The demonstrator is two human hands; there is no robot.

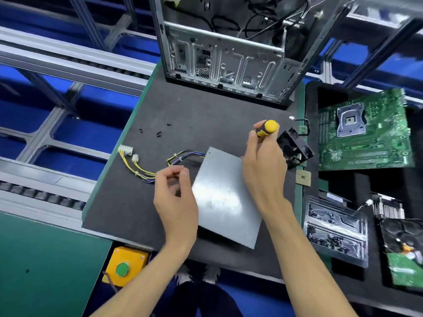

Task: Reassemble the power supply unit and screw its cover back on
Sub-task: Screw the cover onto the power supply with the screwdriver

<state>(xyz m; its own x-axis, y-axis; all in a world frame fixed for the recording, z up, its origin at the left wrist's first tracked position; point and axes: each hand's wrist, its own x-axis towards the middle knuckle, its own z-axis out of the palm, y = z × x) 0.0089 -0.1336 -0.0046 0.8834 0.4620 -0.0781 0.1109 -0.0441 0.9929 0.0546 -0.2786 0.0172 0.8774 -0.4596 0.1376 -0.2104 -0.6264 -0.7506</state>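
Note:
The power supply unit [225, 197] lies on the dark mat [128, 202], its plain grey metal cover facing up. A bundle of yellow, black and purple cables [142, 170] runs from its far left corner to white connectors. My right hand [263, 170] is closed around a screwdriver with a yellow and black handle [266, 128], held upright over the unit's far right corner; its tip is hidden by the hand. My left hand [176, 197] hovers at the unit's left edge, thumb and fingers pinched together; whether a screw sits between them I cannot tell. Several small black screws [158, 132] lie loose on the mat beyond the cables.
An empty metal computer case [229, 53] stands at the mat's far edge. A black fan [295, 149] lies right of the unit. Further right a foam tray holds a green motherboard [366, 131], a plastic screw tray [336, 232] and a hard drive [405, 252]. A yellow button box [124, 266] sits at the near edge.

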